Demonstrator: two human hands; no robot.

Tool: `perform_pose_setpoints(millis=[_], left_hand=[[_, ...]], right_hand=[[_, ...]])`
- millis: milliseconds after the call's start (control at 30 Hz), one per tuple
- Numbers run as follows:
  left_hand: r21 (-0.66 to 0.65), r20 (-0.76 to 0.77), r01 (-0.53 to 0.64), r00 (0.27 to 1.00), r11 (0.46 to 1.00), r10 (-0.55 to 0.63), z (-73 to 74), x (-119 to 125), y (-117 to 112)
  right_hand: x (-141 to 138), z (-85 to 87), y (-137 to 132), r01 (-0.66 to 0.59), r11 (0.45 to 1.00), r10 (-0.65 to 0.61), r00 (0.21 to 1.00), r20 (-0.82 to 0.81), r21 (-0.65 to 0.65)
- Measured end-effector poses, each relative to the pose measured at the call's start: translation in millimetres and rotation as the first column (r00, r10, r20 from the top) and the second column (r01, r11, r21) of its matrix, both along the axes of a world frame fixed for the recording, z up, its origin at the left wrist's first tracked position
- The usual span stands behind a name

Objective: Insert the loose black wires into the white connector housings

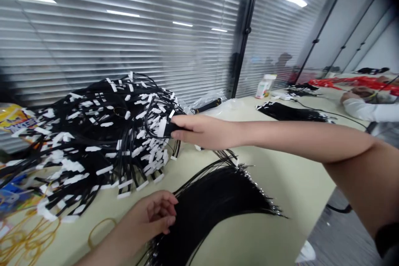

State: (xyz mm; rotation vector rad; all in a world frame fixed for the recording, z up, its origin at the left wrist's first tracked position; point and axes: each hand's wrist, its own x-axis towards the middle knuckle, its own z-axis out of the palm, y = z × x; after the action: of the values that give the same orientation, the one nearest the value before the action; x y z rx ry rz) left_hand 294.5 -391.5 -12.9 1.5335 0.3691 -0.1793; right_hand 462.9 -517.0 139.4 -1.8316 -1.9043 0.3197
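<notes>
My right hand [202, 131] reaches across to the pile of black cables [102, 129] with white connectors. Its thumb and fingers are closed on a black cable bundle [170, 128] at the pile's right side; how many cables it grips is hidden. My left hand [156, 214] is loosely curled, thumb apart from the fingers, with nothing seen in it. Beside its fingertips a wide, flat bunch of black wires [215, 199] lies on the table, bare shiny ends showing at its right edge. Whether the left hand touches this bunch I cannot tell.
Yellow rubber bands [28, 237] and a yellow packet [15, 118] are at the left. A white bottle [265, 86] stands near the window blinds, behind another black wire bunch [289, 112]. Farther right is another person's sleeve [363, 110], near red material [343, 82].
</notes>
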Motion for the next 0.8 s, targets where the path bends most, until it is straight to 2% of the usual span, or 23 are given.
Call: perform_pose_setpoints(millis=[100, 200, 267, 367, 400, 433, 500, 600, 700, 800], left_hand=[[0.029, 0.012, 0.020, 1.000, 0.999, -0.021, -1.1, -0.1, -2.5], [0.040, 0.015, 0.032, 0.999, 0.999, -0.032, -0.9, 0.4, -1.6], [0.036, 0.019, 0.044, 0.999, 0.998, -0.044, -1.2, 0.6, 0.2], [0.014, 0.030, 0.086, 0.996, 0.996, -0.086, -2.4, 1.0, 3.7], [0.008, 0.030, 0.100, 0.994, 0.995, -0.101, -2.7, 1.2, 4.7], [0.002, 0.031, 0.109, 0.994, 0.994, -0.109, -2.7, 1.4, 5.6], [-0.026, 0.023, 0.112, 0.994, 0.993, -0.111, -1.2, 1.3, 6.7], [-0.045, 0.018, 0.071, 0.997, 0.996, -0.071, 7.0, -1.3, 6.5], [-0.003, 0.132, -0.002, 0.991, 1.000, 0.003, 23.3, -8.2, 2.4], [-0.001, 0.243, -0.009, 0.970, 1.000, 0.009, 43.2, -16.8, -8.1]], right_hand=[[-1.9, 18.4, -13.2, 0.028, 0.997, -0.041, 0.984, 0.172, 0.076], [-3.0, 27.7, -23.0, 0.055, 0.993, -0.093, 0.899, 0.428, 0.101], [-0.8, 27.7, -27.8, 0.101, 0.991, -0.134, 0.781, 0.611, 0.087], [7.7, 21.9, -33.2, 0.203, 0.978, -0.157, 0.535, 0.830, 0.054], [10.9, 20.1, -34.6, 0.222, 0.974, -0.149, 0.480, 0.865, 0.044], [13.5, 19.0, -35.7, 0.232, 0.972, -0.142, 0.458, 0.877, 0.036], [14.8, 20.0, -37.0, 0.241, 0.970, -0.147, 0.493, 0.857, 0.028], [4.0, 26.6, -36.5, 0.257, 0.966, -0.169, 0.648, 0.743, -0.005], [-16.6, 29.9, -34.6, 0.248, 0.947, -0.093, 0.821, 0.564, -0.205], [-35.8, 25.4, -30.5, 0.161, 0.915, 0.029, 0.889, 0.457, -0.371]])
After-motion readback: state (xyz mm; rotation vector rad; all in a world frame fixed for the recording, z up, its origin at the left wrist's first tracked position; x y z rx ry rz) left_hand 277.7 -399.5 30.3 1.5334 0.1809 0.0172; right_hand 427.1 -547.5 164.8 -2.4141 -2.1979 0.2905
